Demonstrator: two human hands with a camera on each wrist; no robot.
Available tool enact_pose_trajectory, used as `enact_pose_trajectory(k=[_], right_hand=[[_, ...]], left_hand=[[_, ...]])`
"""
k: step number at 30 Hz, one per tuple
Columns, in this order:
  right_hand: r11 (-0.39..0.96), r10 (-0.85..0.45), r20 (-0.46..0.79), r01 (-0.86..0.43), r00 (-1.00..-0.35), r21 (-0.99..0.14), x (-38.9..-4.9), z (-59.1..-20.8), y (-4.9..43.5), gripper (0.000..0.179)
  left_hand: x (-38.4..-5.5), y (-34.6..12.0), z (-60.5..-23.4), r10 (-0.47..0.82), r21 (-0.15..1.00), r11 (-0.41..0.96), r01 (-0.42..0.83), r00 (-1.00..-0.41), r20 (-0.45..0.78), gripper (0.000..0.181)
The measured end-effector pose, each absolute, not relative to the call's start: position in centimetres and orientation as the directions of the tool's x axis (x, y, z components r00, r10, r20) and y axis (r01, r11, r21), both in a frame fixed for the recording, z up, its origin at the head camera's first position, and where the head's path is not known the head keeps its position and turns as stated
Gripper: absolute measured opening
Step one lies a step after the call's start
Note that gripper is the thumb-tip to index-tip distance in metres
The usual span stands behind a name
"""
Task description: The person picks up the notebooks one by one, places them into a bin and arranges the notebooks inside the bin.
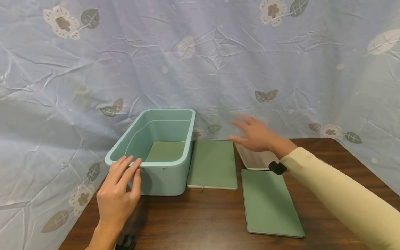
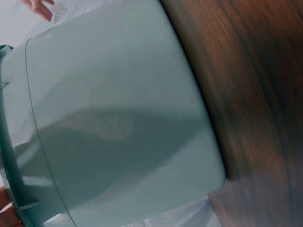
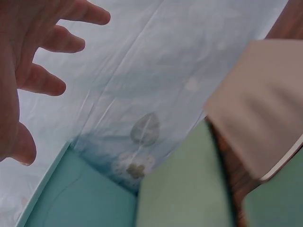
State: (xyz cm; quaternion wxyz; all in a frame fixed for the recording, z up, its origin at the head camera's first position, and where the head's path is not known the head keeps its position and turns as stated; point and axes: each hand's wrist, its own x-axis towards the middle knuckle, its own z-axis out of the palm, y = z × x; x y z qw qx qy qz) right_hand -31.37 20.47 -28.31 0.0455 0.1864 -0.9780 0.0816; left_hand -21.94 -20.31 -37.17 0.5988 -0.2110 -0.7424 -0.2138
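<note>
The left hand (image 1: 118, 194) rests nearly straight fingers on the tub (image 1: 164, 180), at its seven o'clock; a green book (image 1: 167, 151) lies inside. At three o'clock the right hand (image 1: 257, 135), fingers spread and empty, is near the pale book (image 1: 254, 160), beside two more green books (image 1: 214, 165)

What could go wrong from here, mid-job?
The pale book lies very close to the nearer green book, so if the right hand takes it, that one might get nudged. The left hand rests on the near rim of the bin; pressing hard could shift it, perhaps into the other green book right beside it.
</note>
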Motion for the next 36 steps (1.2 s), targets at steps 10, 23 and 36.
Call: enact_pose_trajectory(k=[10,23,36], right_hand=[[0.927,-0.279,0.109,-0.297,-0.954,-0.23,-30.3,-28.4,26.3,0.079],[0.941,-0.217,0.104,-0.237,-0.971,-0.244,-29.1,-28.6,30.4,0.08],[0.941,-0.217,0.133,-0.243,-0.967,-0.235,-29.1,-29.7,30.8,0.078]], left_hand=[[-22.0,-20.0,-36.9,0.054,0.059,0.817,0.573,-0.179,0.982,0.026],[-21.8,-19.8,-36.7,0.05,0.049,0.807,0.589,-0.151,0.987,0.027],[-21.8,-19.6,-36.6,0.042,0.05,0.804,0.593,-0.141,0.989,0.026]])
